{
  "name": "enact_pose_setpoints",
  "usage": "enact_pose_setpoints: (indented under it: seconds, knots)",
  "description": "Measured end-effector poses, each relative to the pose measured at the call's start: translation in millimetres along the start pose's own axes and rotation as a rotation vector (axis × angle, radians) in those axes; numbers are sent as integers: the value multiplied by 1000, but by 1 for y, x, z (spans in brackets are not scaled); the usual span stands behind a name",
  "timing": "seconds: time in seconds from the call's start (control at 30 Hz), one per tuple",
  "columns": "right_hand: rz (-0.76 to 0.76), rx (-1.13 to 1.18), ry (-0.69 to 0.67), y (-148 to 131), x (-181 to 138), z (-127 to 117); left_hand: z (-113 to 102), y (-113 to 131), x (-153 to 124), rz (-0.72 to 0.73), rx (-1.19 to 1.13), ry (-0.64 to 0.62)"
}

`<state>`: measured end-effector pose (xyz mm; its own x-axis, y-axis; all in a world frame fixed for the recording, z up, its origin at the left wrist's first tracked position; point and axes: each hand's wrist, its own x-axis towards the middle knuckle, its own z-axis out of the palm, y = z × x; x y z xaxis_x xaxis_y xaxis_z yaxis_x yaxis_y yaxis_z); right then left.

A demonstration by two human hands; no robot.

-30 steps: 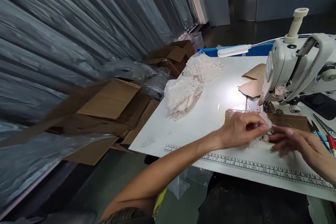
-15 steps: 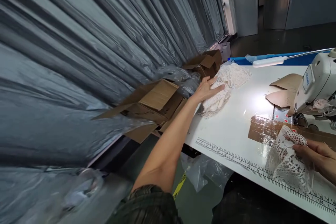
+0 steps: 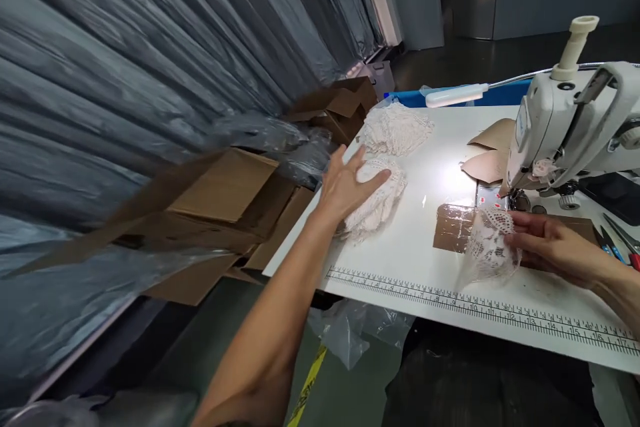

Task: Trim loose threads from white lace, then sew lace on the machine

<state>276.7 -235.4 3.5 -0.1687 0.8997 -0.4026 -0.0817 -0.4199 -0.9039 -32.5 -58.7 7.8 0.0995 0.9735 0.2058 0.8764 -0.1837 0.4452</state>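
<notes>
My left hand (image 3: pixel 345 187), fingers spread, rests on the left edge of a stack of white lace pieces (image 3: pixel 377 203) on the white sewing table. Behind that stack lies a second pile of lace pieces (image 3: pixel 397 128). Between the thumb and fingers of my right hand (image 3: pixel 545 240) is a single lace piece (image 3: pixel 493 247), hanging over a brown cardboard strip (image 3: pixel 450 230) in front of the sewing machine (image 3: pixel 550 127). The palm side of my left hand is hidden.
Two tan pattern pieces (image 3: pixel 485 167) lie left of the needle area. A lamp (image 3: pixel 457 95) reaches over the table's far side. Scissors (image 3: pixel 623 237) and a dark phone (image 3: pixel 613 195) lie at right. Open cardboard boxes (image 3: pixel 225 183) stand left of the table; a printed ruler (image 3: pixel 450 297) runs along its front edge.
The view has swung to the right, bringing in more of the machine and the scissors. My left hand has come back from between the lace piles, which now show apart. The right hand keeps its lace piece.
</notes>
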Motion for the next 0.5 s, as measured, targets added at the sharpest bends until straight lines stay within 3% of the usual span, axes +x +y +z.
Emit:
enact_pose_setpoints:
  seconds: [0.13, 0.23, 0.3, 0.4, 0.5]
  knots:
    - [13, -143, 175, 6, -5, -22, -15, 15, -6, 162, 126, 136]
    - [-12, -267, 173, 11, -10, -32, -18, 35, -18, 352, 117, 238]
    - [-105, -431, 169, 11, -11, -31, -11, 50, -29, 508, 81, 192]
    - [-283, -768, 197, 13, -11, -24, 3, 72, -44, 684, 64, 1]
    - [-449, -979, 270, 19, -15, -18, 4, 78, -51, 669, 99, -54]
